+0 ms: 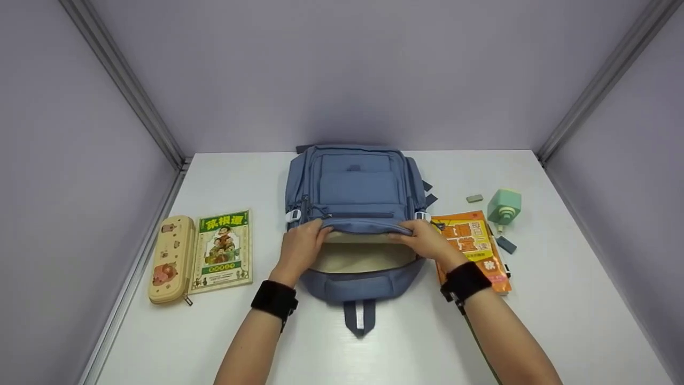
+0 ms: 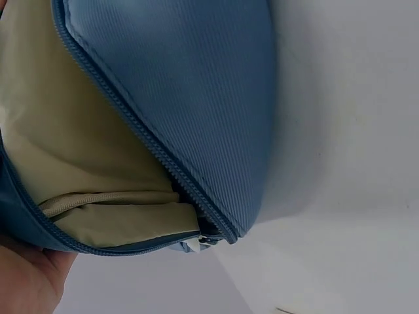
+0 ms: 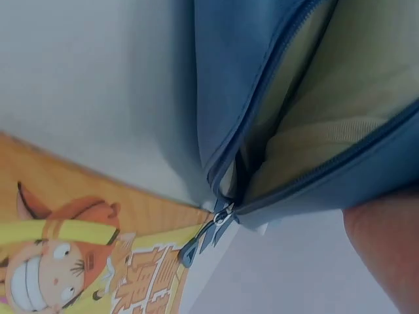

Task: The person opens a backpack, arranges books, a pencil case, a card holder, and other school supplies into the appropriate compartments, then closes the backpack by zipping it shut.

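Note:
A blue backpack lies on the white table, its top toward the person and its main zipper open, so the beige lining shows. At the left of the opening's upper edge, my left hand grips the fabric. My right hand pinches the same edge on the right side. In the left wrist view, the left hand shows only partly, beside the zippered rim. The right wrist view has a zipper pull hanging at the opening's corner, near part of the right hand.
On the left lie a yellow pencil case and a green-and-cream book. Right of the backpack are an orange book, a mint-green bottle-like object, a small grey-green block and a dark block. Walls enclose the table.

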A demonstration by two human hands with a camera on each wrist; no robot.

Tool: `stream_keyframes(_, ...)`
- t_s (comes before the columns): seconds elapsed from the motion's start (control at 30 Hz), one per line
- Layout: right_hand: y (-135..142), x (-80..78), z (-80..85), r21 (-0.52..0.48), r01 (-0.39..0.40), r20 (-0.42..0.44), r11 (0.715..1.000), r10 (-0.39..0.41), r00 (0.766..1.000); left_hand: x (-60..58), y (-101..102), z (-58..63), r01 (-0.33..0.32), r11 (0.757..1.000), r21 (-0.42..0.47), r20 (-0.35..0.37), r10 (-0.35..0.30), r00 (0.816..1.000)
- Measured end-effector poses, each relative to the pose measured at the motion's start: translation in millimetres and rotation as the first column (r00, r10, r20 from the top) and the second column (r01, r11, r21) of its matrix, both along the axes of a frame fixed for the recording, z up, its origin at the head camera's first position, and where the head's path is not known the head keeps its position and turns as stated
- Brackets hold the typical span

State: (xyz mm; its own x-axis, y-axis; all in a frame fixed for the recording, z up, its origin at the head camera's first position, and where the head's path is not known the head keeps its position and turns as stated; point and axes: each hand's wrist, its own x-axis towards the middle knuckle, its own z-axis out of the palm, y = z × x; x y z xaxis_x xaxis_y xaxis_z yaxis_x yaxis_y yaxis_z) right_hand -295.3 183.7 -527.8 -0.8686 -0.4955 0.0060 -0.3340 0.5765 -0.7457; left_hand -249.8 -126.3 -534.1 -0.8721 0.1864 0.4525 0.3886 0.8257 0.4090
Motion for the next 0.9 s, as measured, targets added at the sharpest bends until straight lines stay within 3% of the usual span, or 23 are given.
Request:
stream_keyframes(0.17,4,-1.0,0.2,-0.004,0.015,0.051,1.000,-0.015,0.999,-1.7,0,3.9,-0.007,1.000,0.011,0.032,0.006,0.999)
stream_keyframes(0.37,-1,-7.5,0.0,-0.004,0.047,-0.002,0.999,-0.047,0.999,3.8,-9,5.4,0.066,0.993,0.102,0.147,-0.081,0.986)
stream_keyframes(0.5,-5,-13.0,5.1,-0.056,0.109,-0.032,0.992,-0.111,0.993,5.8,-27,3.1,0.051,0.984,0.173,0.163,-0.080,0.983)
stream_keyframes(0.6,-6,-16.4,8.9,-0.110,0.163,-0.020,0.980,-0.166,0.986,6.6,-49,0.6,-0.046,0.981,0.187,0.163,0.015,0.987)
stream_keyframes(0.7,-4,-20.0,11.3,-0.162,0.212,0.017,0.964,-0.213,0.977,8.3,-74,-1.9,-0.178,0.975,0.134,0.179,0.153,0.972)
stream_keyframes(0.8,-3,-24.1,13.4,-0.224,0.247,0.071,0.943,-0.237,0.969,12.1,-98,-5.6,-0.314,0.948,0.054,0.225,0.295,0.929)
stream_keyframes(0.9,-1,-28.5,15.3,-0.277,0.280,0.127,0.919,-0.254,0.959,18.0,-120,-14.5,-0.418,0.908,0.003,0.308,0.397,0.865)
